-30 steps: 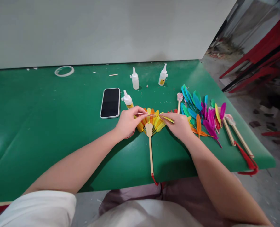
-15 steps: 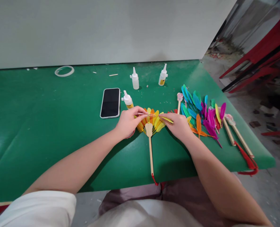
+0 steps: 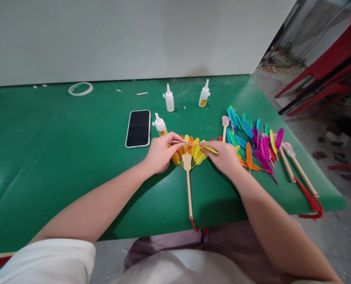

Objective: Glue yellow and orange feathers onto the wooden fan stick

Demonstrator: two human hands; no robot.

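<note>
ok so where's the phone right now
In the head view the phone lies flat, screen up, on the green table, left of centre, just beyond the left hand and right beside the nearest glue bottle.

view: your head camera | faces: forward and down | near: green table (image 3: 59, 157) front edge, close

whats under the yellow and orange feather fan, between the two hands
The yellow and orange feather fan lies flat on the green table mat. Its wooden handle runs toward the person. Anything beneath the feathers is covered.
</note>
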